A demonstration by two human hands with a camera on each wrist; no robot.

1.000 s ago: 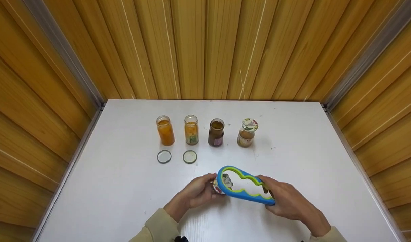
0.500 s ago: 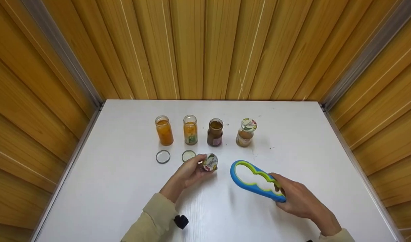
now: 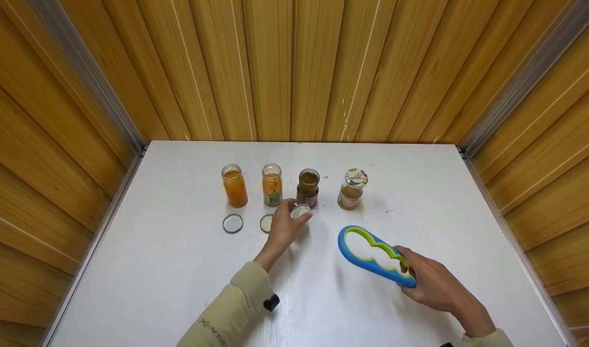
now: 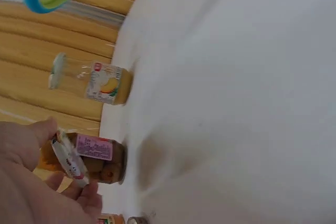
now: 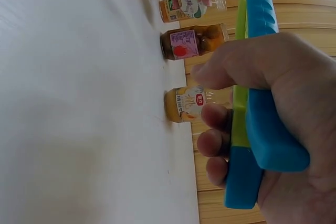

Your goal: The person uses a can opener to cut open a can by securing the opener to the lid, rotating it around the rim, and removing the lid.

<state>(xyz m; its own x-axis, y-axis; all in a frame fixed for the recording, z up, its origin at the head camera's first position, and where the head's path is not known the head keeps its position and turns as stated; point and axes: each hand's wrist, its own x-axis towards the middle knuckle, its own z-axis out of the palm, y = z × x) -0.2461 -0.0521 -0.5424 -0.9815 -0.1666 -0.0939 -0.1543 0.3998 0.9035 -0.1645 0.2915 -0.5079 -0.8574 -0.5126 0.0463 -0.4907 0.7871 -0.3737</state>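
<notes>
My left hand (image 3: 285, 226) pinches a jar lid (image 3: 301, 210) between thumb and fingers, just in front of an open brown jar (image 3: 308, 185) with a purple label. The lid's pale inside faces up in the head view; its printed top (image 5: 190, 2) shows in the right wrist view. On the right, my right hand (image 3: 434, 279) grips the handle end of a blue and green jar opener (image 3: 369, 265), its loop pointing left above the table. A second lid (image 3: 265, 223) lies partly hidden by the left hand.
Two open jars of orange contents, a left one (image 3: 235, 189) and a labelled one (image 3: 272, 190), stand in the row. At its right end a jar (image 3: 351, 193) wears a printed lid. One more lid (image 3: 233, 223) lies at left. Wooden panels (image 3: 294, 72) enclose the white table (image 3: 145, 270).
My left hand has carried the lid away from the opener, forward to the brown jar, and turned its inside up. The right hand has drawn the opener slightly right.
</notes>
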